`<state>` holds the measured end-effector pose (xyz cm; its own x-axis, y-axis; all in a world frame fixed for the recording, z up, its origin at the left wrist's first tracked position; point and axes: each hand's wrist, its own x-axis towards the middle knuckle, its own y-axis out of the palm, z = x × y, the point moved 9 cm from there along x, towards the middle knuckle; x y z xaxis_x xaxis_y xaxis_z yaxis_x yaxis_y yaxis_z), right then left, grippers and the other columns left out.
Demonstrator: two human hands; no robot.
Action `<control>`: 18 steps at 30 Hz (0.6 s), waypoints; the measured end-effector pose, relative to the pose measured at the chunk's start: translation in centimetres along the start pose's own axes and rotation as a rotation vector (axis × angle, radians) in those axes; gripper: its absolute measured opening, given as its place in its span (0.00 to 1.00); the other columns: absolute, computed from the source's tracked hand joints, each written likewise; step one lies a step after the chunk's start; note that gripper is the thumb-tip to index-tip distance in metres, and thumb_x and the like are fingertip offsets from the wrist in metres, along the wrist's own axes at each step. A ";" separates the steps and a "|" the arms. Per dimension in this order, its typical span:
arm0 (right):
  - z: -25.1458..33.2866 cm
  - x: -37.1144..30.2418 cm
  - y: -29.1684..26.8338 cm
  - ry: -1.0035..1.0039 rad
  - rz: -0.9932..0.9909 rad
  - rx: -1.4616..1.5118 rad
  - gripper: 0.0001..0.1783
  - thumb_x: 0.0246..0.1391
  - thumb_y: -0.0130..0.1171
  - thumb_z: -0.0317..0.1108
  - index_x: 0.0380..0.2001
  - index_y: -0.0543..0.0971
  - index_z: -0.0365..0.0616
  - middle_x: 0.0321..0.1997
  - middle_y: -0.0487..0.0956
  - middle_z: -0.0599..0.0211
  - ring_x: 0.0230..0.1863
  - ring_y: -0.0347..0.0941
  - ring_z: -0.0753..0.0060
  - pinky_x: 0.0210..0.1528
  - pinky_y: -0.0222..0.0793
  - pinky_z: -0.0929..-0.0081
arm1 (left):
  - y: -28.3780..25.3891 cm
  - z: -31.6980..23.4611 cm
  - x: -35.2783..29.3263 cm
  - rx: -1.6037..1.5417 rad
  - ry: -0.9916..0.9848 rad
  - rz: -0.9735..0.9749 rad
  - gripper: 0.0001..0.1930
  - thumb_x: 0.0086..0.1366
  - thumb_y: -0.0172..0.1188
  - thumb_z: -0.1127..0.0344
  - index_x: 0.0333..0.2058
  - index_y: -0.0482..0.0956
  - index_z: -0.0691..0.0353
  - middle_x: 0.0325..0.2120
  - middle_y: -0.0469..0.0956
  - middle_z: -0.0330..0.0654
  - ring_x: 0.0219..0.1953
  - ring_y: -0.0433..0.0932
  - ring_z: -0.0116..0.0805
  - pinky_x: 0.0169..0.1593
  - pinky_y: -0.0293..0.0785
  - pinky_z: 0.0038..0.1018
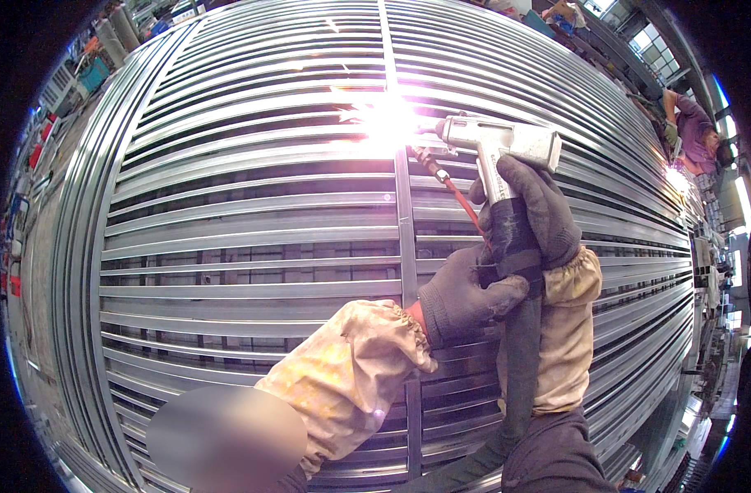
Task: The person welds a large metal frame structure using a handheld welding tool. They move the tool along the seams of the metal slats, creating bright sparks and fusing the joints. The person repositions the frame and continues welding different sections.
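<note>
i have the pistol-shaped welding torch (511,138) just right of the middle crossbar (406,246) on this steel grille (252,241), its arc (389,123) burning against that crossbar. both hands are clamped on the torch: right hand (548,209) round the handle, left hand (466,297) lower down. i judge this weld part-way; which others along the crossbar are done, i can't tell. far right of the crossbar, a co-worker (697,131) bends over another bright arc (678,178).

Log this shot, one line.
left hand: grips welding gun low | right hand: grips its handle | arc: glare at slatted panel, contact hidden | co-worker: right edge
</note>
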<state>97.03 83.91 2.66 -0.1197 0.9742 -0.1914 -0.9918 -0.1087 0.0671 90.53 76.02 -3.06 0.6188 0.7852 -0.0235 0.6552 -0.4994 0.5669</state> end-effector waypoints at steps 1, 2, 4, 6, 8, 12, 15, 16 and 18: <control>0.1 0.0 0.1 0.007 0.009 0.003 0.21 0.60 0.58 0.42 0.50 0.73 0.37 0.32 0.80 0.56 0.24 0.78 0.69 0.23 0.75 0.76 | 0.0 0.0 0.0 0.015 0.008 0.001 0.19 0.62 0.64 0.64 0.49 0.75 0.68 0.37 0.80 0.38 0.39 0.77 0.24 0.45 0.74 0.25; 0.1 0.0 0.3 0.014 0.018 0.005 0.21 0.60 0.58 0.42 0.50 0.73 0.37 0.32 0.80 0.56 0.24 0.78 0.68 0.23 0.74 0.76 | -0.1 -0.1 0.0 0.030 0.016 0.003 0.19 0.62 0.64 0.64 0.49 0.75 0.68 0.37 0.80 0.39 0.39 0.77 0.24 0.46 0.74 0.25; 0.1 0.0 0.4 0.013 0.025 0.005 0.21 0.60 0.58 0.42 0.49 0.74 0.37 0.32 0.80 0.56 0.23 0.78 0.69 0.23 0.74 0.76 | -0.2 -0.2 0.1 0.055 0.050 0.004 0.20 0.62 0.64 0.63 0.49 0.75 0.68 0.38 0.80 0.39 0.40 0.77 0.24 0.47 0.74 0.25; 0.1 0.0 0.3 -0.003 0.018 -0.002 0.21 0.60 0.59 0.42 0.49 0.74 0.37 0.32 0.80 0.56 0.24 0.78 0.69 0.22 0.74 0.76 | -0.1 -0.5 0.1 0.073 0.103 0.005 0.20 0.62 0.64 0.63 0.49 0.75 0.68 0.39 0.80 0.39 0.41 0.77 0.24 0.48 0.74 0.25; 0.1 -0.1 0.3 0.014 0.035 0.007 0.20 0.60 0.58 0.42 0.48 0.74 0.37 0.32 0.80 0.56 0.24 0.78 0.69 0.23 0.74 0.76 | 0.1 -0.3 0.0 0.018 0.068 0.017 0.20 0.62 0.64 0.63 0.49 0.75 0.68 0.39 0.80 0.39 0.41 0.77 0.24 0.49 0.74 0.26; 0.1 -0.1 0.0 0.010 0.022 -0.004 0.21 0.61 0.58 0.42 0.49 0.73 0.37 0.32 0.80 0.57 0.26 0.78 0.70 0.26 0.75 0.76 | 0.3 -0.2 0.1 -0.011 0.064 0.025 0.20 0.62 0.64 0.63 0.49 0.75 0.68 0.40 0.80 0.39 0.42 0.77 0.24 0.49 0.74 0.26; 0.1 -0.2 0.0 0.020 0.020 -0.041 0.22 0.61 0.58 0.42 0.50 0.73 0.37 0.32 0.79 0.57 0.26 0.78 0.70 0.27 0.75 0.76 | 0.2 0.0 0.2 0.013 0.072 0.022 0.20 0.62 0.64 0.63 0.49 0.75 0.69 0.39 0.80 0.39 0.42 0.77 0.25 0.49 0.74 0.26; 0.2 -0.2 0.1 0.018 0.016 -0.031 0.22 0.61 0.58 0.42 0.50 0.73 0.36 0.32 0.79 0.57 0.26 0.78 0.70 0.27 0.75 0.76 | 0.1 -0.1 0.1 0.039 0.087 0.014 0.20 0.62 0.64 0.63 0.49 0.75 0.69 0.39 0.80 0.39 0.42 0.77 0.25 0.49 0.74 0.26; 0.3 -0.5 0.2 0.015 0.003 -0.014 0.22 0.61 0.58 0.43 0.50 0.73 0.36 0.32 0.79 0.58 0.26 0.78 0.70 0.27 0.75 0.76 | 0.1 -0.6 0.1 0.089 0.116 0.002 0.20 0.62 0.64 0.62 0.49 0.75 0.69 0.39 0.80 0.40 0.41 0.77 0.25 0.48 0.74 0.27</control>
<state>96.90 83.47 3.07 -0.1233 0.9708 -0.2058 -0.9920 -0.1145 0.0541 90.44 76.24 -2.54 0.5692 0.8187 0.0756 0.6932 -0.5273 0.4913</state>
